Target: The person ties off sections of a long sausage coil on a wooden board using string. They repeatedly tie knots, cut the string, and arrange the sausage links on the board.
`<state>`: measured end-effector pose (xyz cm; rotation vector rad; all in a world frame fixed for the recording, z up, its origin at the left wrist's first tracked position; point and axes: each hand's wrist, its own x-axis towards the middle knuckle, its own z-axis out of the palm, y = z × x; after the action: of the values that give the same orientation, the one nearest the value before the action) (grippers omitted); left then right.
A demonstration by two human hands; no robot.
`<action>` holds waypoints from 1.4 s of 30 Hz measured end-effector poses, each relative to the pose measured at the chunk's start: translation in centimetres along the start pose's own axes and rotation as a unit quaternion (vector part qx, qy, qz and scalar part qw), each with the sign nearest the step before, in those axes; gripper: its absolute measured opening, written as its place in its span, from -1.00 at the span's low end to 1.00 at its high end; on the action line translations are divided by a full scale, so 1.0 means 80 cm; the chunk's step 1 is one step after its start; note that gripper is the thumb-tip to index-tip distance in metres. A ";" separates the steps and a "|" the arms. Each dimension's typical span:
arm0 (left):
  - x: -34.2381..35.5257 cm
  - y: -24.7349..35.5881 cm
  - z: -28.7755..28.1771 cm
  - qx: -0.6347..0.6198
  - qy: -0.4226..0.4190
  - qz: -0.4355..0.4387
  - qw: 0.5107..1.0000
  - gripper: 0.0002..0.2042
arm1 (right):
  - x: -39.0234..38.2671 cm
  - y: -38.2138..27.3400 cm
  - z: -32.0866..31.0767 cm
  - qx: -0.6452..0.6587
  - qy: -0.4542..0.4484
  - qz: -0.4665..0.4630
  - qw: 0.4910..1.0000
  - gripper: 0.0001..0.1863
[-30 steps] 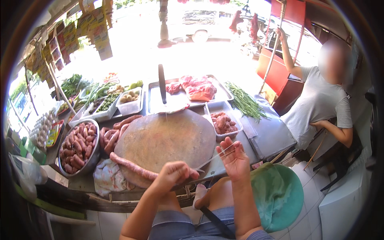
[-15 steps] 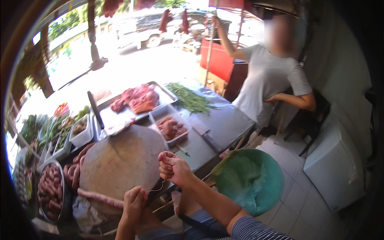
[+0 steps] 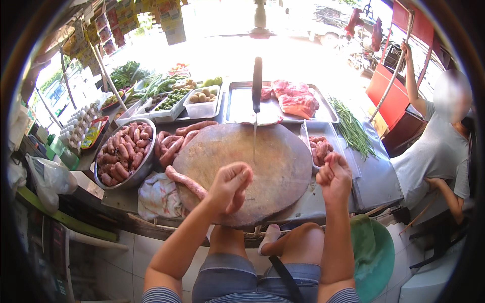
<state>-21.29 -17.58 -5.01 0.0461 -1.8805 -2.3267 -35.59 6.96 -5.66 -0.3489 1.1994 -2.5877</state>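
Observation:
My left hand (image 3: 231, 186) is closed in a pinch above the near left part of a round wooden chopping block (image 3: 283, 136). A long raw sausage (image 3: 186, 182) runs over the block's edge to this hand, partly hidden behind it. A thin pale string (image 3: 288, 180), faint here, stretches across to my right hand (image 3: 334, 177), closed on its other part and raised over the block's right edge. A knife (image 3: 257, 86) stands upright, its blade against the block. More linked sausages (image 3: 174, 144) curl along the block's left side.
At left are a metal bowl (image 3: 146, 169) of sausages, a stained cloth (image 3: 159, 197) and egg trays (image 3: 81, 123). Behind the block lie a metal tray (image 3: 233, 108) with raw meat and a plastic tub (image 3: 306, 139) of meat. A person (image 3: 429, 156) stands at right near a green basin (image 3: 381, 257).
My view has swung left to face the block. My hands have spread farther apart, drawing the string out between them over the block. The person now appears farther right.

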 end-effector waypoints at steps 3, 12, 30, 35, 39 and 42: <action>0.049 -0.002 -0.013 0.088 0.020 0.108 0.990 -0.89 | 0.038 0.009 0.017 -0.256 -0.035 -0.146 0.955 -0.85; 0.131 -0.067 -0.074 0.211 0.109 0.071 0.969 -0.95 | 0.101 0.073 0.037 -0.697 -0.109 -0.314 0.635 -0.94; -0.049 -0.062 0.025 -0.153 -0.119 -0.132 0.972 -0.74 | -0.056 0.052 0.017 -0.314 -0.255 0.040 0.914 -0.82; -0.034 -0.088 0.021 -0.332 -0.077 0.001 0.940 -0.73 | -0.026 0.025 -0.125 0.098 0.152 -0.042 0.983 -0.65; 0.001 -0.108 0.009 -0.330 -0.009 -0.055 0.942 -0.76 | -0.027 -0.049 -0.231 0.202 0.469 -0.231 0.828 -0.74; 0.011 -0.129 0.006 -0.277 0.000 -0.045 0.960 -0.76 | -0.041 -0.078 -0.236 0.115 0.445 -0.307 0.833 -0.70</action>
<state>-23.21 -15.15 -14.89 0.0679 -1.1831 -2.8217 -39.49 25.28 -13.05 0.7508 1.0708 -3.5887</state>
